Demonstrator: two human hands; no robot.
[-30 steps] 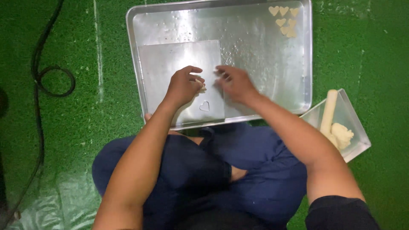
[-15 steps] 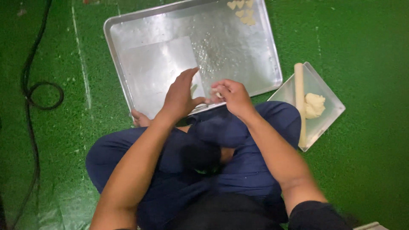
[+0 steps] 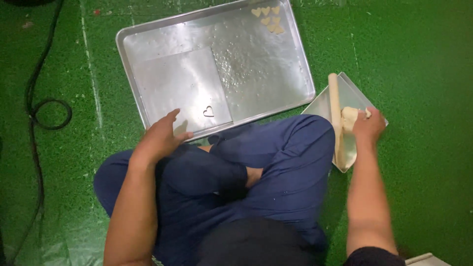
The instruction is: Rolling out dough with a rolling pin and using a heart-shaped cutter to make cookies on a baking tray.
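Note:
I sit cross-legged on a green floor before a large metal baking tray [image 3: 148, 34]. A flat square sheet [image 3: 172, 88] lies inside it, with a small heart-shaped cutter [image 3: 209, 112] on it. Several heart-shaped dough pieces [image 3: 268, 17] sit in the tray's far right corner. My left hand [image 3: 160, 138] hovers open over the tray's near edge, holding nothing. My right hand [image 3: 368, 125] is out to the right, closed on a lump of dough [image 3: 349, 117] in a small square tray [image 3: 322, 106]. A wooden rolling pin [image 3: 335, 111] lies across that small tray.
A black cable [image 3: 37, 93] loops on the floor at the left. White lines mark the green floor. My legs in dark blue trousers [image 3: 256, 167] fill the space just below the big tray. A pale object's corner [image 3: 426, 259] shows at the bottom right.
Both hands were together over the sheet near the tray's front. The right hand has swung out to the small tray and taken the dough lump; the left hand has drawn back, uncovering the cutter.

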